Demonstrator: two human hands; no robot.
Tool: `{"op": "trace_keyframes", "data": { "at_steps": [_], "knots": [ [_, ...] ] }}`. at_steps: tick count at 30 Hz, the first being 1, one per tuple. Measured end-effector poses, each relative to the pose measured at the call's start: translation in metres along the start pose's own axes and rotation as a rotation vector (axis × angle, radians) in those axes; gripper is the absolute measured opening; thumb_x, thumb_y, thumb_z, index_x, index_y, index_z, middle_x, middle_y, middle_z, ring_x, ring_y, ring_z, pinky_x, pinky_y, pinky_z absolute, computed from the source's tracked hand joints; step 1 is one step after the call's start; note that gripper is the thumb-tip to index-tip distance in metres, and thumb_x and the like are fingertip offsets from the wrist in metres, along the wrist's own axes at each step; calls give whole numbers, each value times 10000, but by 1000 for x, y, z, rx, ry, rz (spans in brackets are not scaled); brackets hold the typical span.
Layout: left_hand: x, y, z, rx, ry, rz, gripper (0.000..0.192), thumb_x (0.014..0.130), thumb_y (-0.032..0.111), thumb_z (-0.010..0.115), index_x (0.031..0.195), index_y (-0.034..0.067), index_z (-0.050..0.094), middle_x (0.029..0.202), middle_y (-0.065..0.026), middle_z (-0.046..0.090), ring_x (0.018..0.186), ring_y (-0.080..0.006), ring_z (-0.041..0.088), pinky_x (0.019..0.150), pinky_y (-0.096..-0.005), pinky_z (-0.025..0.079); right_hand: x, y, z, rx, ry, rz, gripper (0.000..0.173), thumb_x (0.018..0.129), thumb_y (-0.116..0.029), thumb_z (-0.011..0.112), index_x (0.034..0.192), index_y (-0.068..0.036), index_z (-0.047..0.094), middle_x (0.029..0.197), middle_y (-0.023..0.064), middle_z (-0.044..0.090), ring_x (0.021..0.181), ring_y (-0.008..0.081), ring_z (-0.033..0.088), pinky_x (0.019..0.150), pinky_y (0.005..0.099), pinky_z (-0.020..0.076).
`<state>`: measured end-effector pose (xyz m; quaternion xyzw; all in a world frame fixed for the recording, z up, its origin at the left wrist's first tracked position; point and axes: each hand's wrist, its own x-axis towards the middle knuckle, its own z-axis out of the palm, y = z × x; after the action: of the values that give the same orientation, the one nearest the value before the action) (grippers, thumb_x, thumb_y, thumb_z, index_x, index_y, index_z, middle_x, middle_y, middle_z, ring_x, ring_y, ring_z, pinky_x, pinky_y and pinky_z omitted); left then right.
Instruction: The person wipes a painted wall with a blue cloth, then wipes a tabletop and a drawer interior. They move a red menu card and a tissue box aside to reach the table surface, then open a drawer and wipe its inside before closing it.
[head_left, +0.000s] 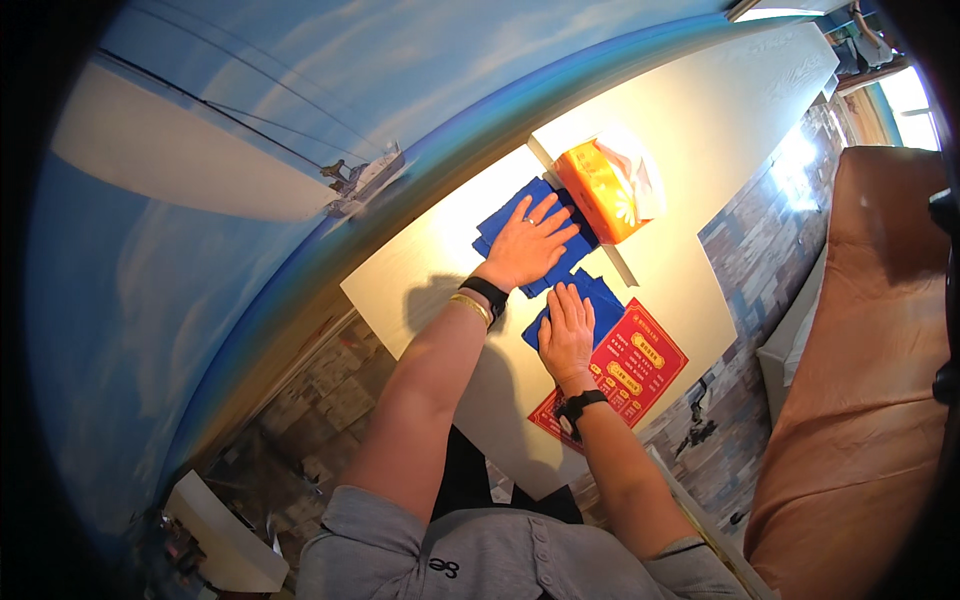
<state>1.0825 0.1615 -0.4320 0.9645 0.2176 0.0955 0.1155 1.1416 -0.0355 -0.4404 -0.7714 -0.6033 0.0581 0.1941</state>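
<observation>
Two folded blue cloths lie on a pale table (480, 397). My left hand (529, 240) rests flat, fingers spread, on the larger blue cloth (504, 219), which partly shows a darker fold at its right side. On the smaller blue cloth (607, 304) lies my right hand (568, 334), palm down with its fingers close together. A red printed sheet (645, 360) sits partly beside and below that cloth, its lower part under my right wrist. Beyond the larger cloth stands an orange tissue pack (600, 195) with a white tissue sticking out.
A narrow strip (621, 266) crosses the table near the tissue pack. A wall painted with a sailboat (367, 176) runs along the table's left side. Brown upholstered seating (847, 360) stands at the right. A person (870, 49) is partly visible at the far upper right.
</observation>
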Motion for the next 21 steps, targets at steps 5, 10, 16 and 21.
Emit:
{"op": "trace_keyframes", "data": {
  "at_steps": [5,10,16,21],
  "knots": [
    [3,-30,-1,28,43,-130,429,976,344,517,1392,248,563,1526,-22,440,1464,-293,290,1188,-534,190,0,1,1,-16,9,-6,478,876,-183,600,1331,-39,578,1456,109,503,1412,281,407,1172,504,265],
    [-25,-49,-9,51,159,-365,449,967,335,552,1404,231,551,1553,-41,406,1462,-315,293,1177,-552,207,-1,-1,2,-38,10,3,477,867,-167,613,1325,-41,579,1456,109,503,1408,282,413,1170,503,268],
    [-82,-42,-19,134,215,-561,464,949,304,588,1401,209,550,1545,-57,410,1445,-341,312,1159,-572,225,-1,-1,1,-9,32,-19,450,903,-143,580,1337,-28,555,1465,132,487,1419,314,395,1172,510,254],
    [-152,-18,-21,229,269,-667,506,909,316,633,1394,193,558,1533,-87,427,1433,-362,333,1136,-621,219,-1,-1,3,-18,34,-26,436,913,-136,569,1334,-27,551,1466,122,486,1420,310,391,1174,515,254]
  ]
}}
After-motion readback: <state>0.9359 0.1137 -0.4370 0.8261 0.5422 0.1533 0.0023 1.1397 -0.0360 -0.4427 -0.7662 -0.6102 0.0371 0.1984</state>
